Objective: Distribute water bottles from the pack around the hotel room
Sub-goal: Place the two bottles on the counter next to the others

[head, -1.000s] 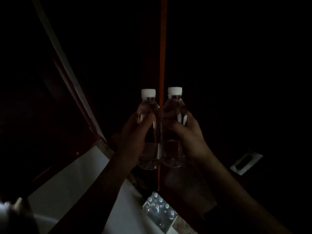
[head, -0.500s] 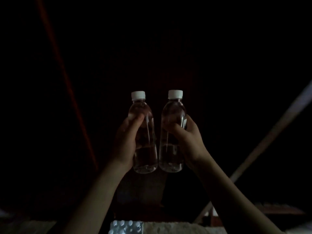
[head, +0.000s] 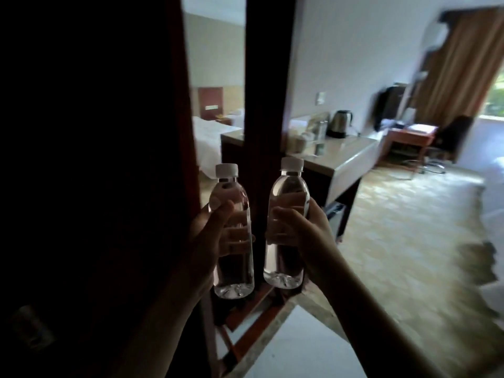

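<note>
Since the half-second-old frame we've swung from a near-black view to the lit hotel room; the two bottles sit in about the same spot ahead of us, same grips, and the pack that showed at the bottom edge is out of view. Head view, the only one: our left hand (head: 215, 238) is wrapped round the left bottle (head: 231, 236), thumb across the front, fingers visible through the clear plastic. Our right hand (head: 302, 236) is wrapped the same way round the right bottle (head: 286, 227). Both bottles are upright, capped white, look full, held side by side and just apart, in the air, not resting on anything. Progress, our read: two bottles are out of the pack and in carry, neither is placed yet, so this pair is left to do, plus whatever stays in the pack, which we can't count from here. Likely drop spot is the long desk (head: 346, 156) beyond the bottles; it already carries a kettle (head: 339, 124) and some glasses or cups, too blurred to tell apart. Room: a dark wooden post (head: 263, 91) stands right behind the bottles, with a bed (head: 210, 137) seen past its left side. Further back sit a small reddish table (head: 409, 135) and a dark chair (head: 450, 137), then brown curtains (head: 461, 64) by a bright window. Floor is patterned beige carpet (head: 403, 227), giving way to pale tile at our feet. Left third of the view is too dark to read.
</note>
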Available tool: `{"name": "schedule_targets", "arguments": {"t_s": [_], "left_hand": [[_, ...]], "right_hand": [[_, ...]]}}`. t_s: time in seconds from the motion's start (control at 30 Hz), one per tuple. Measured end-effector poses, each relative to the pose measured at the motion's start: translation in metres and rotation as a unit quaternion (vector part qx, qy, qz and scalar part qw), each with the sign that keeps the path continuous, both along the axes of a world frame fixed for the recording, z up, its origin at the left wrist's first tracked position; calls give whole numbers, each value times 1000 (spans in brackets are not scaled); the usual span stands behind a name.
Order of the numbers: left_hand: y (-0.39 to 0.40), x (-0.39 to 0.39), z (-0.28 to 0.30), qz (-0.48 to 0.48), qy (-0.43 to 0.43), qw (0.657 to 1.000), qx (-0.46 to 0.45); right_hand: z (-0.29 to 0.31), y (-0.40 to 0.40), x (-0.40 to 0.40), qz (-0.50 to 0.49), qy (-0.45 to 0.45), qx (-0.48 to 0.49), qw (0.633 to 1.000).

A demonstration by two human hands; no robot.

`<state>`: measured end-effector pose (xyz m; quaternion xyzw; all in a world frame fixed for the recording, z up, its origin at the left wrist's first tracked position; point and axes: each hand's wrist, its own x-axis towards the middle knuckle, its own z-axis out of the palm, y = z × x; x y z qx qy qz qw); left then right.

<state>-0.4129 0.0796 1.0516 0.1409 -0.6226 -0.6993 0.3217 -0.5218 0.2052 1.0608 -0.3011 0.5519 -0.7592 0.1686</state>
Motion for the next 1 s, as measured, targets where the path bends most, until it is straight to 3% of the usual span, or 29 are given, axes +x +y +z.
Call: {"name": "schedule_targets", "arguments": {"t_s": [0.27,0.47,1.0], "left_hand": [[106,-162,18,-116,-11,993,21],[146,-257,19,-164,-2,986,23],[109,-547,20,-300,27,954,-1]], "right_hand": [[8,132,-128,-95,-3,-41,995],[6,185,-211,-163,-7,-26,986],[8,145,-455,-271,12,-9,962]]}}
